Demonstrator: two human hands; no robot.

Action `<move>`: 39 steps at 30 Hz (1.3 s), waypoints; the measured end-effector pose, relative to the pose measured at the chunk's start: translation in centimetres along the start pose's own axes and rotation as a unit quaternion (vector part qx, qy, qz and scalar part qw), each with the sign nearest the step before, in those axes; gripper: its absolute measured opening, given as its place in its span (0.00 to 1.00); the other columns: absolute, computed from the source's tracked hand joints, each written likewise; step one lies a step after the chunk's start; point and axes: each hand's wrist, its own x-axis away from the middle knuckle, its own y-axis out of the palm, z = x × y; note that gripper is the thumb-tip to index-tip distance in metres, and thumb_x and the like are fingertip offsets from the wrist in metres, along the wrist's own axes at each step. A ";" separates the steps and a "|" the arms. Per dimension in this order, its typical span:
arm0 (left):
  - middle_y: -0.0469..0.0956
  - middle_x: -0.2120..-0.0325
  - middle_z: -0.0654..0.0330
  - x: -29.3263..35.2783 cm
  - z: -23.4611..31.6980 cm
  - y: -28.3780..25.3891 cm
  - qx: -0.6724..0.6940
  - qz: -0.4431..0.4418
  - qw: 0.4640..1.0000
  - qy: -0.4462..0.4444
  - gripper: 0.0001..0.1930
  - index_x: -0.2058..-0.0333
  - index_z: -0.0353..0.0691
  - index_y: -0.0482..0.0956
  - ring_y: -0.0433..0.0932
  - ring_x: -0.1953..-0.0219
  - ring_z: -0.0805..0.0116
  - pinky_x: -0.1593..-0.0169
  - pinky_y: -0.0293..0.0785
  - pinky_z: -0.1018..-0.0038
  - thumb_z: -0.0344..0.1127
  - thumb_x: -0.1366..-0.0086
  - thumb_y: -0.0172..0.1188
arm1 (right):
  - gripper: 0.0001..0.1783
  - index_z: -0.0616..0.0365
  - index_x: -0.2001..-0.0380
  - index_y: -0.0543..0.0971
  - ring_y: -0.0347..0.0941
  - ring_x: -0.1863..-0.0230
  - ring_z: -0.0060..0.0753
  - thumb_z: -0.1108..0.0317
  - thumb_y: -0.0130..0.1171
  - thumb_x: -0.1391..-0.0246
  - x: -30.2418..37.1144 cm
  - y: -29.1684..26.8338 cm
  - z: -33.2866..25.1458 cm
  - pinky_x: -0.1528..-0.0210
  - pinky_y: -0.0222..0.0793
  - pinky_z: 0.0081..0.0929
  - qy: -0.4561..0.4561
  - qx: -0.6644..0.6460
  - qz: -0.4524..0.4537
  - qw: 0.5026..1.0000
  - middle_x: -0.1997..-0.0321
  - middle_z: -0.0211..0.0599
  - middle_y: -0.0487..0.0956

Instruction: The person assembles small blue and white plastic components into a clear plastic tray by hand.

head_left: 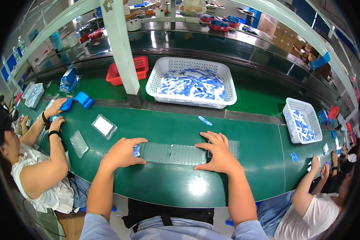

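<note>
Several clear ribbed plastic trays (155,153) lie in a row on the green work surface in front of me. My left hand (122,154) spans the left end of the row, thumb and index finger at the opposite long edges. Small blue-and-white pieces (137,151) show between those fingers; the palm hides the rest. My right hand (220,154) straddles another clear tray (187,155) the same way, its thumb on the near edge and fingers on the far one. Part of a clear tray (234,149) sticks out beyond my right hand. One blue piece (205,120) lies loose farther back.
A white basket (156,97) full of blue-and-white pieces stands behind, beside a red basket (115,79) and a white post (122,48). Another white basket (306,141) is at right. A filled tray (104,126) and clear tray (79,144) lie left. Co-workers sit on both sides.
</note>
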 end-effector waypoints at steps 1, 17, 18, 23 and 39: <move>0.82 0.48 0.54 -0.2 0.1 0.1 0.002 0.002 1.000 0.003 0.39 0.42 0.49 0.79 0.77 0.50 0.45 0.42 0.74 0.60 0.44 0.56 0.80 | 0.41 0.48 0.50 0.85 0.57 0.26 0.53 0.43 0.82 0.72 0.1 -0.1 0.1 0.24 0.41 0.54 0.003 0.003 0.005 1.000 0.31 0.45 0.70; 0.75 0.80 0.70 10.1 2.9 6.4 0.521 0.026 0.853 -0.015 0.09 0.70 0.43 0.81 0.69 0.81 0.84 0.79 0.63 0.83 0.38 0.38 0.72 | 0.51 0.54 0.42 0.77 0.67 0.37 0.50 0.58 0.86 0.77 5.7 -5.9 0.8 0.31 0.56 0.43 0.205 0.085 0.034 0.974 0.41 0.42 0.75; 0.77 0.79 0.70 12.3 2.7 7.9 0.565 -0.059 0.821 -0.061 0.10 0.69 0.43 0.81 0.70 0.81 0.84 0.79 0.63 0.83 0.40 0.37 0.72 | 0.44 0.55 0.48 0.78 0.68 0.39 0.49 0.63 0.85 0.76 5.7 -5.4 1.3 0.33 0.60 0.41 0.220 0.083 0.019 0.972 0.45 0.41 0.76; 0.69 0.80 0.68 19.0 4.4 16.3 0.745 -0.212 0.617 -0.138 0.07 0.61 0.37 0.77 0.64 0.81 0.82 0.77 0.57 0.81 0.33 0.30 0.64 | 0.28 0.57 0.61 0.82 0.72 0.46 0.47 0.74 0.80 0.71 6.3 -6.0 1.1 0.41 0.68 0.37 0.192 0.056 0.011 0.980 0.54 0.39 0.77; 0.69 0.79 0.65 16.1 6.3 16.5 0.805 -0.226 0.537 -0.113 0.05 0.61 0.35 0.74 0.64 0.78 0.78 0.75 0.58 0.79 0.30 0.29 0.61 | 0.41 0.51 0.37 0.75 0.69 0.41 0.46 0.60 0.78 0.57 6.2 -5.8 2.9 0.35 0.61 0.41 0.048 0.005 -0.008 0.999 0.41 0.37 0.79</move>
